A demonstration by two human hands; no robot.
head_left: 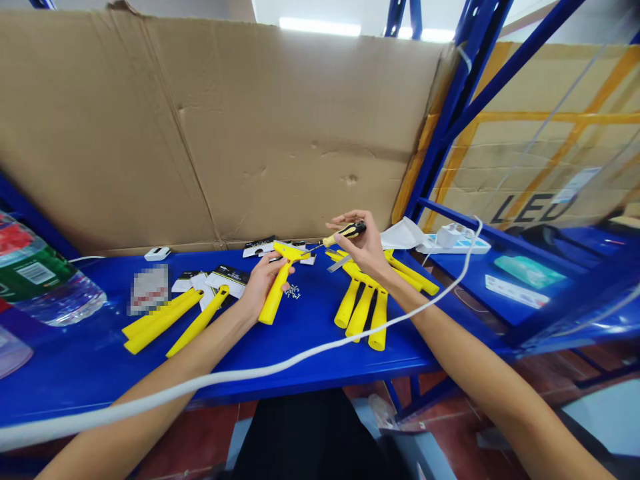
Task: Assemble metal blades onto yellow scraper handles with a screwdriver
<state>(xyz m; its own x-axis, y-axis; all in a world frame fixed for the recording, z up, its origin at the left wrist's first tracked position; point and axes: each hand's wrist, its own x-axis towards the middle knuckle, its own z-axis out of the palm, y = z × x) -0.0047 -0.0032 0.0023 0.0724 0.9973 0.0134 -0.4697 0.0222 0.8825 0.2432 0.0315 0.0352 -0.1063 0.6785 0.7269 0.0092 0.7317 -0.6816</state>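
Observation:
My left hand (pixel 259 285) is closed around a yellow T-shaped scraper handle (pixel 274 301), its head turned up and to the right. In my right hand (pixel 369 248) is a screwdriver (pixel 353 231) with a black and yellow grip. The shaft points left, its tip at or close to the handle's head; contact is too small to tell. Below the head lies a small pile of screws (pixel 293 292). Several more yellow scraper handles (pixel 361 315) rest under my right forearm, near a flat metal blade (pixel 339 264). Long yellow handles (pixel 165 323) lie left of my left hand.
Black and white cards (pixel 227 277) lie behind the left handles. A large bottle (pixel 47 280) stands far left. A white cable (pixel 320 348) crosses in front of both forearms. Cardboard (pixel 280 133) walls the back, and a blue metal post (pixel 440 133) rises at the right.

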